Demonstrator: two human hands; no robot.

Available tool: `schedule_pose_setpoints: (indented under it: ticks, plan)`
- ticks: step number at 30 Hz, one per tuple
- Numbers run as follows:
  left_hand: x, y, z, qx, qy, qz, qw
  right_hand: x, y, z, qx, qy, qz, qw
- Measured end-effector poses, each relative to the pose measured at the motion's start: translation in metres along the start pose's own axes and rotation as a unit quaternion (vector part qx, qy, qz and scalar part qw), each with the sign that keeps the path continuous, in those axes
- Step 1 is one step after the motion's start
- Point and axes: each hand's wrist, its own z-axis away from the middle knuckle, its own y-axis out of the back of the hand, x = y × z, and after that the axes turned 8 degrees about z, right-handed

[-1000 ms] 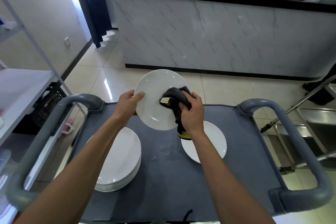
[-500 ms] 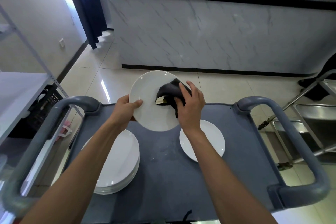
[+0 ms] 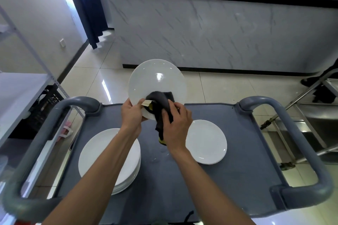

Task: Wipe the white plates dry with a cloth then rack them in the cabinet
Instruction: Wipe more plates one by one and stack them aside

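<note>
— We see a marble-fronted counter [image 3: 219,33] with a black top, and a glossy tiled floor [image 3: 228,86] below it.
— We also see a blue curtain [image 3: 87,5] by bright daylight, and a metal shelf [image 3: 16,86] at left.

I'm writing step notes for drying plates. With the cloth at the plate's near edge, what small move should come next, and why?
Probably sweep the dark cloth up across the plate's far half. The right hand holds it only at the near edge, beside the left hand gripping the rim, so the upper face lies uncovered.
</note>
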Motion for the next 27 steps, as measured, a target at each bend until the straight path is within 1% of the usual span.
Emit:
schedule_pose_setpoints:
  ticks: [3,6,9,13,18,23,27]
  plan:
    - [0.000,0.002,0.000,-0.004,-0.010,-0.018,1.000,-0.004,0.000,0.003,-0.011,0.009,-0.004,1.000]
    - [0.002,0.005,-0.003,0.000,-0.018,-0.035,0.999,0.000,0.002,-0.007,0.002,0.031,0.009,0.999]
    - [0.008,0.010,-0.005,-0.003,-0.019,-0.052,0.998,0.007,0.005,-0.031,0.021,0.013,0.019,1.000]
    - [0.012,0.015,-0.001,-0.026,-0.006,-0.076,0.997,0.020,0.015,-0.071,0.020,0.017,0.047,0.999]
    - [0.012,0.014,0.002,-0.072,0.026,-0.107,0.991,0.016,0.022,-0.101,0.010,0.054,0.068,0.996]
    - [0.013,0.013,-0.001,-0.115,0.043,-0.155,0.980,-0.004,0.020,-0.103,-0.021,0.101,0.059,0.993]
    - [0.013,0.005,0.003,-0.112,0.032,-0.167,0.979,-0.018,0.013,-0.087,-0.074,0.138,0.033,0.987]
